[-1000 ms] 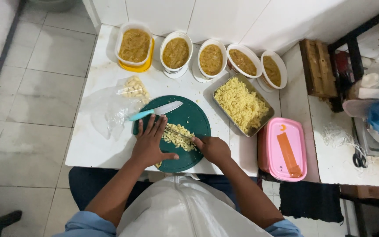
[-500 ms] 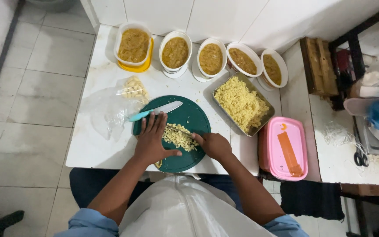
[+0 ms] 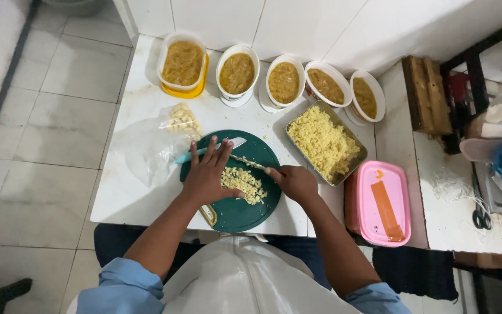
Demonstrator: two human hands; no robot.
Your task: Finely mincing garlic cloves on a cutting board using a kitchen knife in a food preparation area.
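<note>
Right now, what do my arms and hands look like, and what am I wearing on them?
Both arms are bare from the elbow down, with light blue sleeves pushed up near the elbows. The left hand and right hand are bare: no gloves, and no rings, watch or bracelet that I can make out. A white apron covers the front.

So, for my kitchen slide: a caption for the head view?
Left hand and right hand gather chopped pale bits on a round green board.
</note>
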